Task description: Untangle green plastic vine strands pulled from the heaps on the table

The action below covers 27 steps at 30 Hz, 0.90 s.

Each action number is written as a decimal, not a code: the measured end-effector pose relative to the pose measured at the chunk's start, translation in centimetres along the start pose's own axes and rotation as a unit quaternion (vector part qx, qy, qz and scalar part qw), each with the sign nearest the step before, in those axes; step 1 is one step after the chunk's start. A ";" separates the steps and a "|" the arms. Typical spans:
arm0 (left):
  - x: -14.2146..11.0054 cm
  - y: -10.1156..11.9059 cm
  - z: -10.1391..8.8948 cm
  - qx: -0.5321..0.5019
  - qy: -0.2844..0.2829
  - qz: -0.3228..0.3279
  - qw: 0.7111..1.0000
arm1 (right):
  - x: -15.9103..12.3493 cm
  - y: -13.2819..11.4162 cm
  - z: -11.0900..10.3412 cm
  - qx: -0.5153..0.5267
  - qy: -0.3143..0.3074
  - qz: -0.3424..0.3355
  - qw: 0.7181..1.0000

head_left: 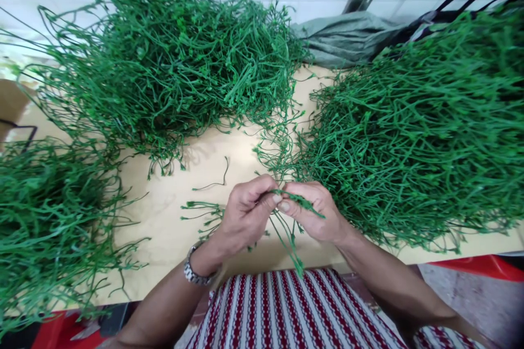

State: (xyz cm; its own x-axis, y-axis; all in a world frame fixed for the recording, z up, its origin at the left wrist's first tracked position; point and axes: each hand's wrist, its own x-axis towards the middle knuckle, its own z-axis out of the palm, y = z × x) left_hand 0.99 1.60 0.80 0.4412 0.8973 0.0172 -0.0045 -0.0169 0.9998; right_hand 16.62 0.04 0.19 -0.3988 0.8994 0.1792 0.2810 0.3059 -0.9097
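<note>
My left hand (245, 218), with a watch (195, 267) on its wrist, and my right hand (323, 215) meet thumb to thumb above the table. Both are closed in a pinch on thin green artificial-looking stems (303, 202) with small bud-like tips. One stem lies across the right fingers; others hang below the hands, their tips (300, 267) near the striped clothing. More stems (204, 210) stick out left of my left hand; whether it holds them is hidden. A single loose stem (213, 182) lies on the table just beyond.
Large tangled heaps of similar stems lie at the back (184, 60), the right (429, 136) and the left (45, 218) of the pale table (155, 207). A grey-green cloth or bag (347, 38) rests against the white wall. Red objects (475, 266) show below the table's front edge.
</note>
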 end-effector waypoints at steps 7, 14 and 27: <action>-0.1 -1.1 1.0 0.273 0.097 0.138 0.947 | -0.2 -0.1 0.5 -0.132 0.069 -0.011 0.989; 0.8 -0.7 -0.3 0.188 0.116 0.044 0.974 | -0.1 -0.1 -0.8 -0.209 0.065 0.036 0.975; 1.5 -0.9 -0.1 -0.266 0.053 -0.149 0.951 | 0.6 0.5 0.3 0.057 0.008 0.107 0.993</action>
State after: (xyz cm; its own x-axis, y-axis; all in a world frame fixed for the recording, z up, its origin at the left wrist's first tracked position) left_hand 1.52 2.98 -0.07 0.4007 0.8675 -0.2947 -0.3597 0.4448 0.8202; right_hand 16.28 0.64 -0.31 -0.3270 0.9449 -0.0168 0.2564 0.0716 -0.9639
